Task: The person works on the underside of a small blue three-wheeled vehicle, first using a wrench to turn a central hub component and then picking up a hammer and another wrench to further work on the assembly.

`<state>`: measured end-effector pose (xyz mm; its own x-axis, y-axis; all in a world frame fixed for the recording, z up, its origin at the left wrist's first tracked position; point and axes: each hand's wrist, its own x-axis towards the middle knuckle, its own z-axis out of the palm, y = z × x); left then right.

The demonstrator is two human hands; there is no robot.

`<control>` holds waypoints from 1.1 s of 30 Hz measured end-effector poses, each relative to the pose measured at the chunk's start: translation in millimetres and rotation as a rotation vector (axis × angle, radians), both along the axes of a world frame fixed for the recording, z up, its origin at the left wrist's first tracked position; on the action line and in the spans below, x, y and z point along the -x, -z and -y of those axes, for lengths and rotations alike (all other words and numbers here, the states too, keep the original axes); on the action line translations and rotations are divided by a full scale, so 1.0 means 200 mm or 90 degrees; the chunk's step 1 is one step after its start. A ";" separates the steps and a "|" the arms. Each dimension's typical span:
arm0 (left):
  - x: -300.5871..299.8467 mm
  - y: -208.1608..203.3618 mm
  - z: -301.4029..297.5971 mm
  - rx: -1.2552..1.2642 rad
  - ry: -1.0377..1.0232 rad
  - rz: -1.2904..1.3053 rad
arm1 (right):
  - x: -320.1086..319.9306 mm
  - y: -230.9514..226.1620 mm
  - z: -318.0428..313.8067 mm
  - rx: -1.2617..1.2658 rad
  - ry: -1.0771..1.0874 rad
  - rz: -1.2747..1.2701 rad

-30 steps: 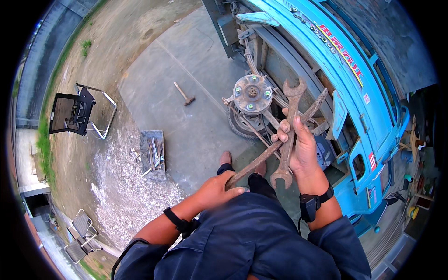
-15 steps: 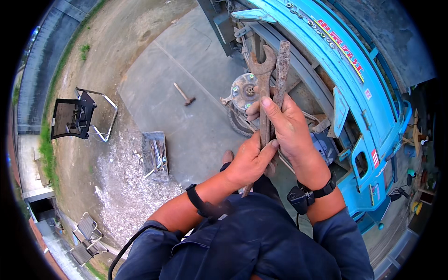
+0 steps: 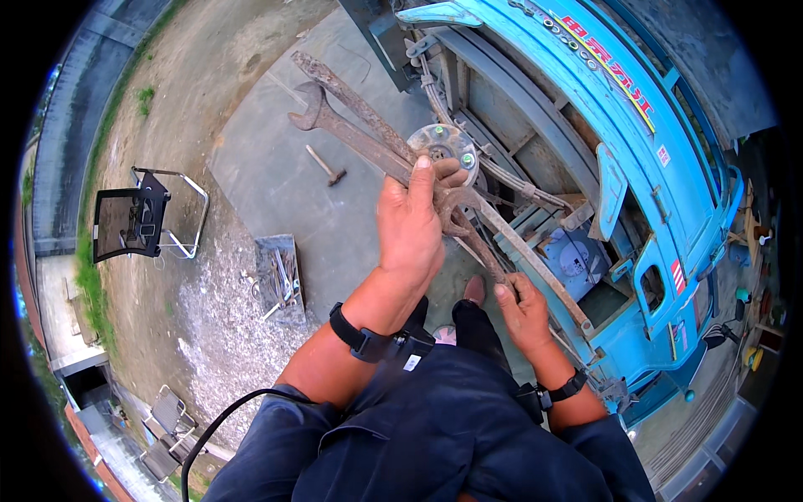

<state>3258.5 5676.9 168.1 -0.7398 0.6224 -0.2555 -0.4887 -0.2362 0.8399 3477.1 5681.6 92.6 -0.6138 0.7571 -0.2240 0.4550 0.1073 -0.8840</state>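
Observation:
My left hand (image 3: pixel 410 219) is closed around a large, rusty open-end wrench (image 3: pixel 355 138) and a rusty flat-ended bar (image 3: pixel 339 89) lying beside it. Both point up and to the left. A forked jaw (image 3: pixel 456 201) shows just right of that hand. Lower right, my right hand (image 3: pixel 525 311) has its fingers wrapped round the lower part of a rusty rod (image 3: pixel 485 253) that runs down from this jaw. Whether the rod belongs to the bar or to another tool is hidden by my left hand. Behind the tools is a round wheel hub (image 3: pixel 468 159) with green-marked studs.
On the concrete lies a hammer (image 3: pixel 326 166); closer stands a metal tray of tools (image 3: pixel 280 276). A blue truck body (image 3: pixel 627 125) with its frame and leaf spring (image 3: pixel 523 188) fills the right. Folding chairs (image 3: pixel 134 213) stand at the left.
The tools have swung from upright to pointing up-left. My left hand has moved up and left along them; my right hand has gone down to the rod's lower part.

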 end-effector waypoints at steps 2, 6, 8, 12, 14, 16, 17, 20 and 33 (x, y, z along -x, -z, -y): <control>0.01 0.04 0.03 0.045 0.018 0.039 | -0.11 -0.04 -0.05 -0.023 0.016 0.036; 0.08 0.13 0.20 0.166 0.123 0.081 | -0.39 -0.06 -0.20 -0.121 0.044 0.046; 0.11 0.18 0.31 0.229 0.148 0.071 | -0.55 -0.05 -0.30 -0.153 0.048 0.106; 0.18 0.25 0.47 0.309 0.118 0.050 | -0.65 -0.13 -0.40 -0.115 0.083 0.178; 0.20 0.26 0.52 0.327 0.097 0.047 | -0.70 -0.09 -0.43 -0.152 0.079 0.185; 0.21 0.27 0.55 0.340 0.084 0.041 | -0.72 -0.05 -0.45 -0.183 0.078 0.176; 0.21 0.28 0.56 0.346 0.077 0.038 | -0.73 -0.05 -0.45 -0.182 0.084 0.177; 0.22 0.28 0.58 0.361 0.075 0.024 | -0.75 -0.03 -0.47 -0.209 0.094 0.179; 0.23 0.35 0.62 0.381 0.062 0.050 | -0.86 -0.04 -0.59 -0.013 0.044 0.214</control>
